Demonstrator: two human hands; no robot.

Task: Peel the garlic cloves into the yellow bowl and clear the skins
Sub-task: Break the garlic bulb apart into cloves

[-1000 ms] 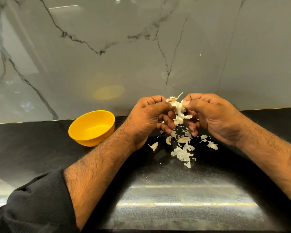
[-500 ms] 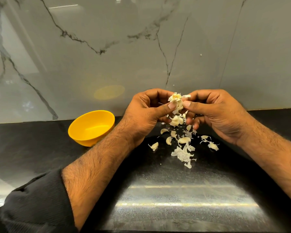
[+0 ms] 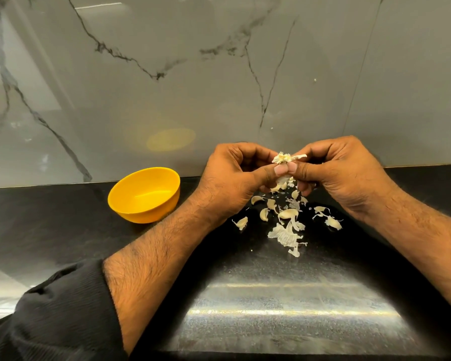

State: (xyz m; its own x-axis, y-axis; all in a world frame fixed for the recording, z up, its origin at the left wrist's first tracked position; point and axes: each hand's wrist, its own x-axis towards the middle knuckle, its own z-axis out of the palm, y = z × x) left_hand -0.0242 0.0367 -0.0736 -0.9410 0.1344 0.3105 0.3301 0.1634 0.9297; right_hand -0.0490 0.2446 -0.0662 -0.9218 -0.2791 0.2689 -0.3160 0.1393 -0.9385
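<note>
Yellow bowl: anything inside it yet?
The yellow bowl shows only bare yellow floor; no cloves visible. Its near inner wall is hidden by the rim. Cloves and skins lie on the counter instead.

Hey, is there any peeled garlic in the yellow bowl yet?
No, the yellow bowl shows only its bare inside, while the cloves and skins lie on the black counter.

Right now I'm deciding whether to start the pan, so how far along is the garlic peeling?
Early. Done: some skin is off, with loose skins and a few cloves scattered on the black counter. In hand: the left hand and right hand both pinch the garlic piece. Left: the yellow bowl looks empty, so cloves must go in, and the skins need clearing.
</note>
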